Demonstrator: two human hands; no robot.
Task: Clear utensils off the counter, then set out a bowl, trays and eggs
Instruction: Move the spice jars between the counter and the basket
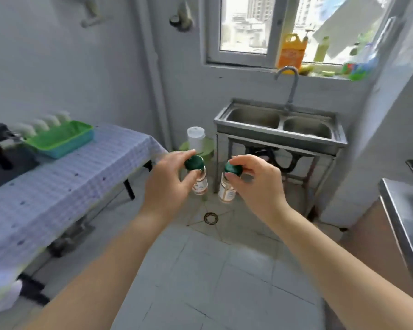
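Spice jars, two of them, carried at mid-frame above the floor tiles: left jar (pixel 200 181) pinched round its green cap by the left hand (pixel 169 179), right jar (pixel 227 186) pinched the same way by the right hand (pixel 258 184), both hanging below the fingers, near each other but apart. Off the bench (pixel 65 184) already, which sits at the left of the frame under a checked cloth, bearing a green tray (pixel 60 139) and a blurred row of white shapes behind it, perhaps eggs, too smeared to tell. Steel double sink (pixel 279 126) at centre right, under the window. Probably the clearing step, with the setting-out not yet begun. Best done by keeping the grip firm on the caps, since a loose lid could let a glass body drop onto tile; better to hold both upright, keep them from knocking together, and lower each onto a flat surface before letting go.
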